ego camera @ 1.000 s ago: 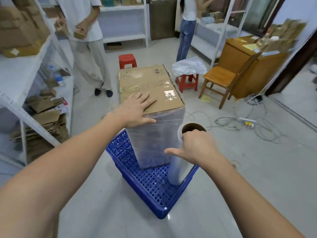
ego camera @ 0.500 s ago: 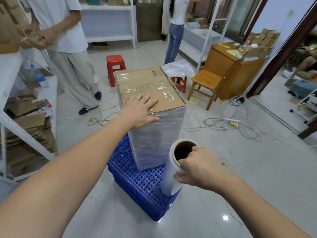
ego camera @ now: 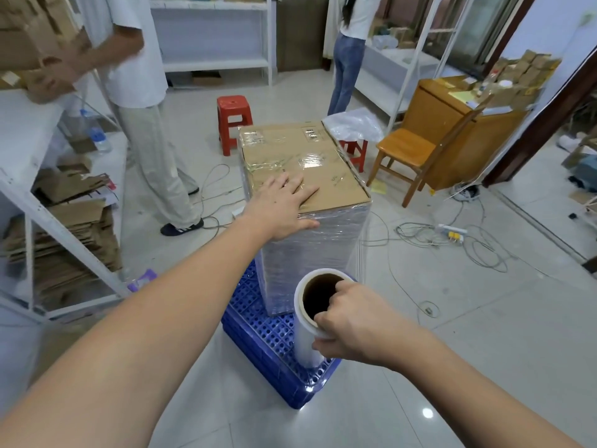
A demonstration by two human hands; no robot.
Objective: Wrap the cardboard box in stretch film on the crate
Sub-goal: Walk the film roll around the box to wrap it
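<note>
Left hand lies flat on top of the cardboard box, near its front-left corner. Fingers straight and spread over the taped lid, thumb hooked just over the front edge. It grips nothing, only presses down. Likely purpose: pin the tall box so film tension doesn't turn or tip it.

The box stands upright on the blue crate, toward the crate's far side. Side walls are already covered in stretch film; the top is mostly bare cardboard with old tape. The crate keeps the box off the floor, probably so film can reach the bottom edge.

A film sheet runs from the box's right front corner down to the film roll, so the web looks fed off that corner.

The roll stands upright at the crate's near right edge, its lower end touching or just above the crate; can't tell which. Right hand grips its top end: fingers curled over the rim into the cardboard core, thumb wrapped round the outside. That hold probably lets the roll spin while keeping the film taut.

Sides look mostly done.
</note>
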